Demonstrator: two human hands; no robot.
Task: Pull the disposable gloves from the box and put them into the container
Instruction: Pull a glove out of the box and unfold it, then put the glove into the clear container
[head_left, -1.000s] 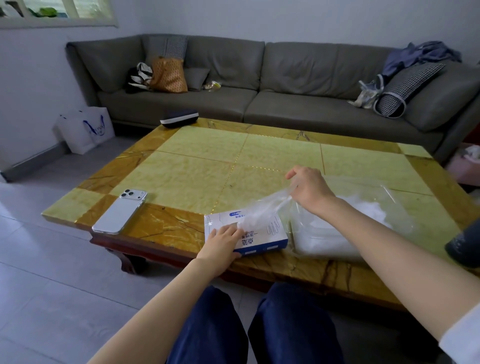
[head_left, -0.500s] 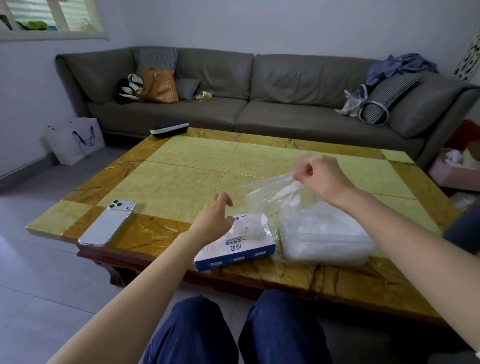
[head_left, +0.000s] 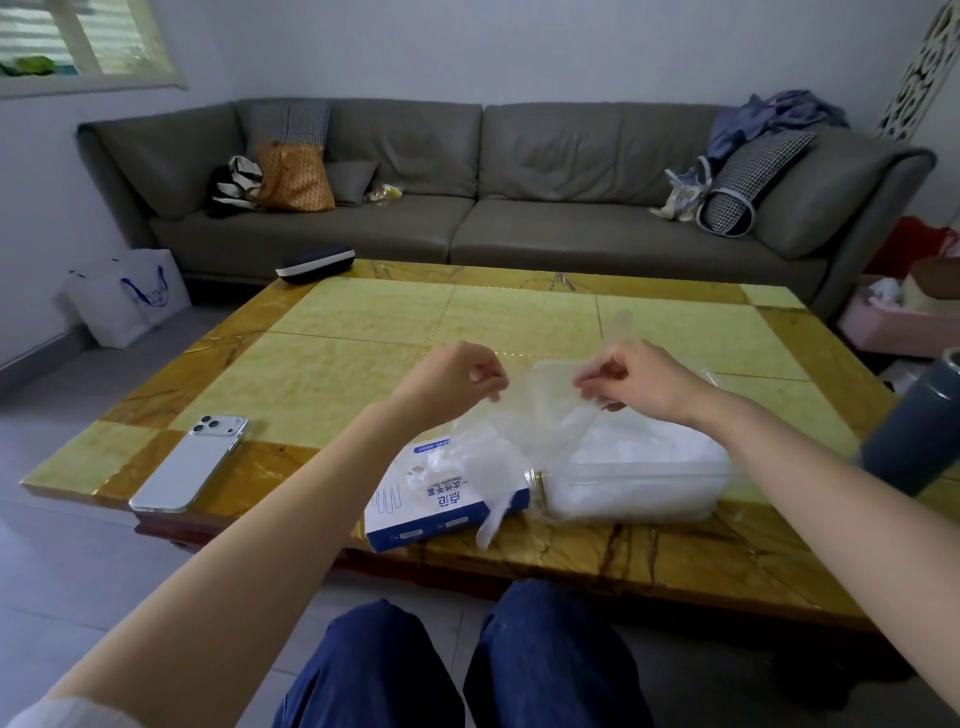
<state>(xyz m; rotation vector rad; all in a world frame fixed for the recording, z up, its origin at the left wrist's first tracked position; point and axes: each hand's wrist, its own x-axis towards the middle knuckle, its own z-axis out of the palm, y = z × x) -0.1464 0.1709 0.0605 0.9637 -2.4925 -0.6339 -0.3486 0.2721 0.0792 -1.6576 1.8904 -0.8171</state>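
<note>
A clear disposable glove (head_left: 540, 410) hangs stretched between my two hands above the table. My left hand (head_left: 457, 376) pinches its left edge and my right hand (head_left: 634, 379) pinches its right edge. Below them lies the blue-and-white glove box (head_left: 441, 512) near the table's front edge, with more thin gloves (head_left: 467, 462) bunched out of its top. Right of the box stands the clear container (head_left: 639, 483), which holds a heap of white gloves.
A white phone (head_left: 189, 462) lies at the table's front left. A dark case (head_left: 314, 263) sits at the far left corner. A dark grey bottle (head_left: 914, 431) stands at the right edge. The grey sofa (head_left: 467, 208) runs behind the yellow marble table (head_left: 363, 353).
My left hand left the box and rose to take the glove's left edge. My right hand lifted the glove clear of the box and above the container.
</note>
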